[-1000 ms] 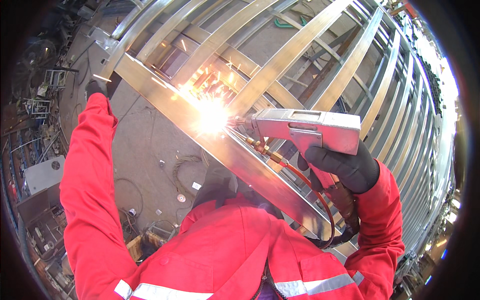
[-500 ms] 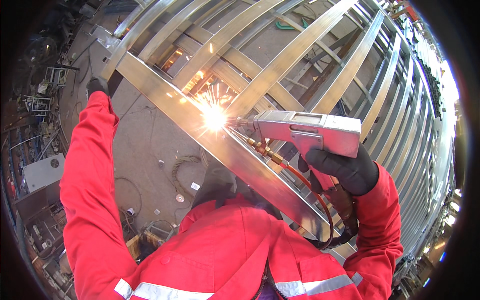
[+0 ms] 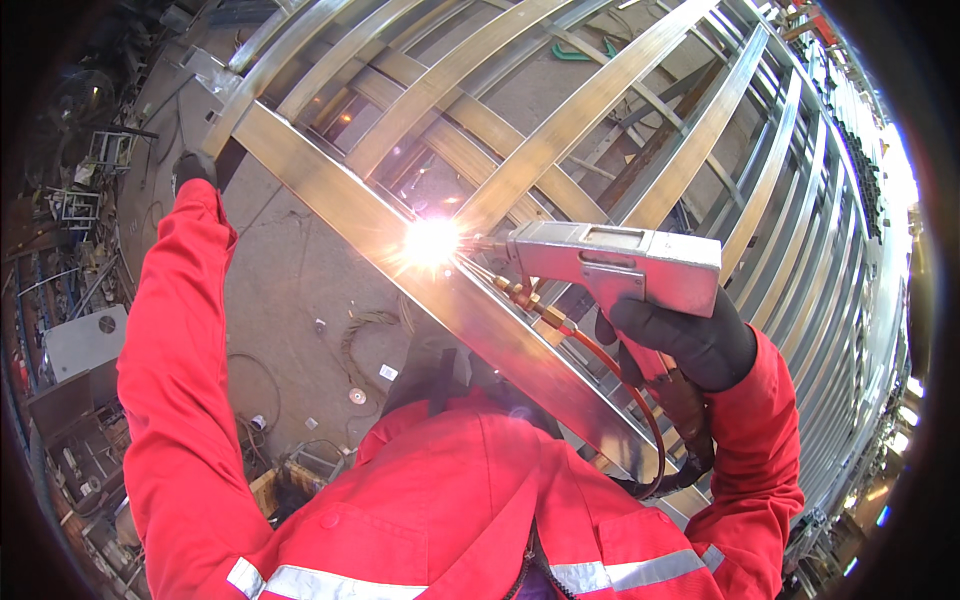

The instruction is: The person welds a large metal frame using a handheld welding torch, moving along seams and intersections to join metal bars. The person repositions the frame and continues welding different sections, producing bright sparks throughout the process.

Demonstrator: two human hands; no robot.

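Note:
My right hand [image 3: 690, 345], in a black glove, is wrapped round the grip of a silver handheld welding gun [image 3: 615, 255]. Its nozzle points left at a long flat metal bar [image 3: 330, 195], and a blinding white glow covers the contact spot. Brass fittings and an orange-red hose [image 3: 610, 365] run beneath the gun. The bar forms the near side of a large metal frame [image 3: 560, 115] with many slats. At the far left, my left hand [image 3: 193, 170], also dark-gloved, closes on the frame's end near the corner; its fingers are mostly hidden.
The slatted frame stretches away to the far right. On the concrete floor lie a coil of rope [image 3: 358, 340] and a small round disc [image 3: 357, 396]. A green clamp [image 3: 583, 50] shows through the slats. Tools and scrap crowd the left side, beside a grey panel [image 3: 88, 342].
The spray of flying sparks has died down to a compact glow at the nozzle. Both hands and the welding gun stay nearly in place.

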